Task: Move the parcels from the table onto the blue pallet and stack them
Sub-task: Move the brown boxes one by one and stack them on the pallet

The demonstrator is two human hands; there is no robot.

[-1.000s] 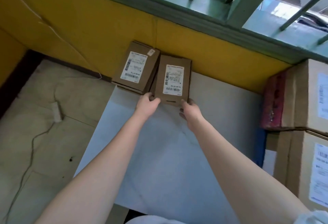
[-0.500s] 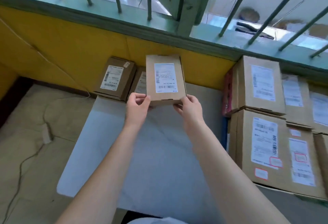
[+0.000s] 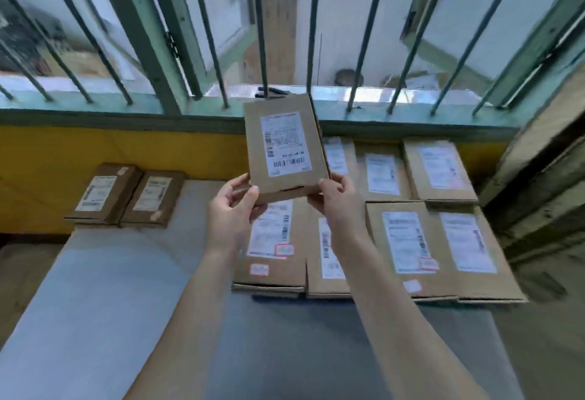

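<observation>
I hold a small flat cardboard parcel (image 3: pixel 285 146) with a white label up in the air, label facing me. My left hand (image 3: pixel 232 209) grips its lower left corner and my right hand (image 3: pixel 335 200) grips its lower right corner. Two similar small parcels (image 3: pixel 104 193) (image 3: pixel 155 198) lie side by side at the far left of the grey table (image 3: pixel 110 288). To the right, a stack of larger labelled cardboard parcels (image 3: pixel 408 241) stands in rows below and behind the held parcel. The blue pallet is hidden.
A yellow wall (image 3: pixel 95 152) and a green window sill with metal bars (image 3: pixel 202 35) run behind the table. A tall wooden or cardboard structure (image 3: pixel 544 162) rises at the right edge. Floor (image 3: pixel 19 269) shows at the left.
Both hands have lifted the parcel off the table and carried it up and to the right, above the stack of larger parcels. The view has swung upward and rightward.
</observation>
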